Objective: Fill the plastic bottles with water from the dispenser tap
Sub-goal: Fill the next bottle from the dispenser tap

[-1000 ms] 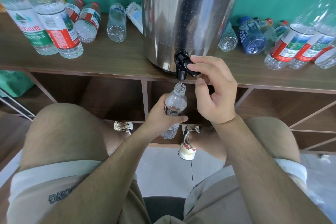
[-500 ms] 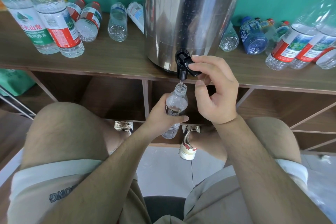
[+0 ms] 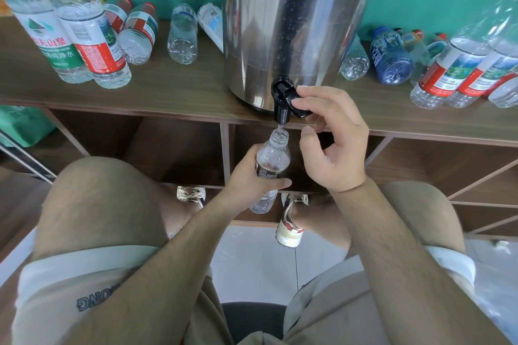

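A steel water dispenser [image 3: 294, 22] stands on the wooden shelf top [image 3: 182, 92], its black tap [image 3: 283, 103] hanging over the front edge. My left hand [image 3: 249, 176] grips a small clear plastic bottle [image 3: 273, 157] with a dark label, held upright with its open mouth directly under the spout. A thin stream of water runs into it. My right hand [image 3: 333, 137] holds the tap's black lever, fingers on top and thumb below it.
Several labelled bottles stand at the left [image 3: 81, 36] and right [image 3: 454, 70] of the shelf top. Others lie on their sides beside the dispenser, including a blue one [image 3: 392, 61]. Open cubbies sit below the shelf. My knees and shoes flank the bottle.
Almost nothing differs: both hands keep their holds and water keeps running into the bottle. The view has shifted very slightly.
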Motion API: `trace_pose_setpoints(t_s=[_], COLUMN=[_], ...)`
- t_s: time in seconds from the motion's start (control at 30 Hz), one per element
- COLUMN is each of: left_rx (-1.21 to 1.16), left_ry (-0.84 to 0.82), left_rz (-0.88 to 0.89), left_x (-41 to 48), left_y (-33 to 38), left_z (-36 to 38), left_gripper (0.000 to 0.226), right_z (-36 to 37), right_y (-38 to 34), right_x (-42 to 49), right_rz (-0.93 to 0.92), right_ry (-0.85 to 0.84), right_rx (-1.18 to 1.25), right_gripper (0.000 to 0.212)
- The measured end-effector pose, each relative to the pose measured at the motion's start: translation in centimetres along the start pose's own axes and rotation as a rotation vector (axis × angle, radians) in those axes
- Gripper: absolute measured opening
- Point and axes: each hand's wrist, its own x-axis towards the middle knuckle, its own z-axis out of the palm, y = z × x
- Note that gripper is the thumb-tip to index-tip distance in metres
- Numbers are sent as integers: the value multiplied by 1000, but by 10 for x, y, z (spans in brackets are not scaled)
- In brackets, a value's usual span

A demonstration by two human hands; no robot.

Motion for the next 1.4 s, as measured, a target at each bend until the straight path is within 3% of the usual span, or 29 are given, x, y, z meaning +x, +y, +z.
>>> trace_pose_setpoints(t_s=[0.23,0.37,0.57,1.4], left_rx=[-1,3,10,23], left_ry=[-4,2,-2,9], left_rz=[0,0,-10,-3], left_x=[0,2,2,4], left_y=[-1,-2,-2,-8], left_z=[0,1,0,1], left_gripper=[78,77,77,78], right_z=[0,2,5,4], right_y=[1,4,0,9], right_x=[0,0,-2,-2], right_rz=[-20,-61,24,17], right_ry=[19,24,62,38], right_rx=[-29,-57,-7,72], right_gripper=[40,27,20,27])
